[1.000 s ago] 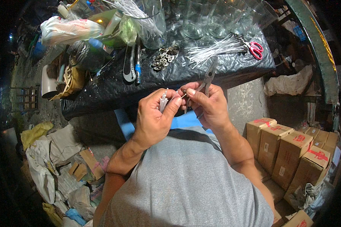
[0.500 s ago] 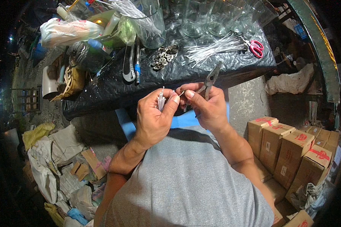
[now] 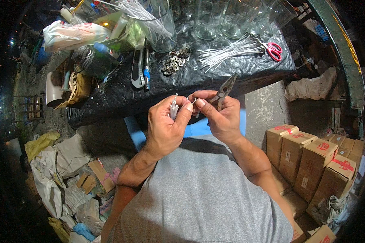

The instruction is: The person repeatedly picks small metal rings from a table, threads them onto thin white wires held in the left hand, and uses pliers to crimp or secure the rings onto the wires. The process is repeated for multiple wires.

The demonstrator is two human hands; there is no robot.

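A low table covered with crinkled black plastic sheeting (image 3: pixel 121 95) runs across the upper part of the view, its front edge hanging in folds. Beneath and in front of it lies a grey concrete floor (image 3: pixel 263 109), rough and stained. To the right, brown cardboard boxes sealed with red tape (image 3: pixel 308 156) stand stacked close together in rows. At lower left a heap of crumpled sacks, torn paper and flattened cardboard scraps (image 3: pixel 69 178) spreads over the ground. A green-painted curved metal beam (image 3: pixel 336 44) crosses the upper right corner. The surroundings are dark, with small distant lights at far left; the table is lit from above
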